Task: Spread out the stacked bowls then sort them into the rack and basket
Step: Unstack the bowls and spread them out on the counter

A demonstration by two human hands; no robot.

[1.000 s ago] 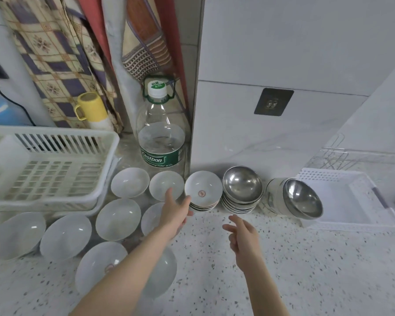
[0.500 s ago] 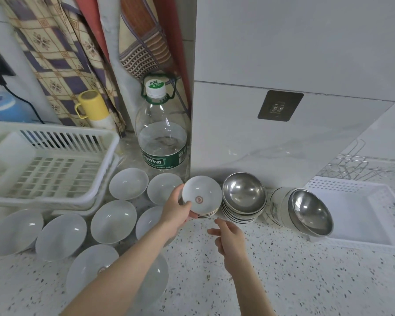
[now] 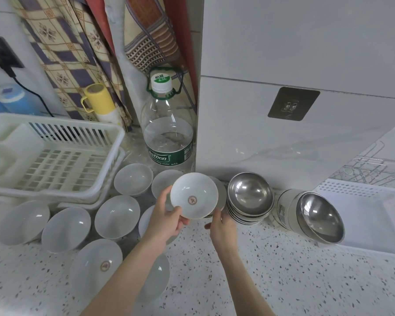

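My left hand (image 3: 167, 215) grips the rim of a small white bowl with a red mark (image 3: 195, 195), tilted and lifted off a low stack of white bowls (image 3: 221, 195) behind it. My right hand (image 3: 221, 226) reaches under that bowl at the stack's base; its fingertips are hidden. To the right stands a stack of steel bowls (image 3: 250, 197), and another steel stack (image 3: 315, 215) lies tipped on its side. Several white bowls (image 3: 116, 215) are spread on the counter at left. The white rack (image 3: 55, 156) is far left, the white basket (image 3: 374, 215) far right.
A large water bottle (image 3: 168, 133) stands behind the bowls beside a wall corner. A yellow mug (image 3: 99, 99) and hanging cloths are at the back left. A wire rack (image 3: 372, 169) sits behind the basket. Speckled counter (image 3: 294, 281) lies bare at front right.
My left hand closed on the top white bowl and lifted and tilted it off the stack. My right hand moved forward to the stack's base.
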